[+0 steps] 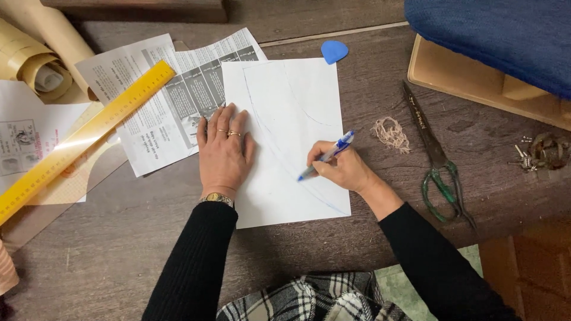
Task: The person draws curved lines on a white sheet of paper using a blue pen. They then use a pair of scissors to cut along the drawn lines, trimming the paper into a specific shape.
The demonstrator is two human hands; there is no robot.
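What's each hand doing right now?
Left hand: open, flat on the white paper sheet.
Right hand: closed on a blue pen, tip on the sheet.

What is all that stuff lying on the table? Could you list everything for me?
Sheet of paper: one, white with blue curved lines, table centre.
Pen: one, blue and white, tip on the sheet.
Ruler: one, yellow, lying diagonally at left.
Printed leaflets: several, black on white, upper left.
Paper rolls: a few, tan, top left corner.
Tailor's chalk: one, blue, above the sheet.
Thread tangle: one, beige, right of the sheet.
Scissors: one, dark blades, green handles, right.
Left hand: flat on the sheet, rings, wristwatch.
Right hand: holding the pen.
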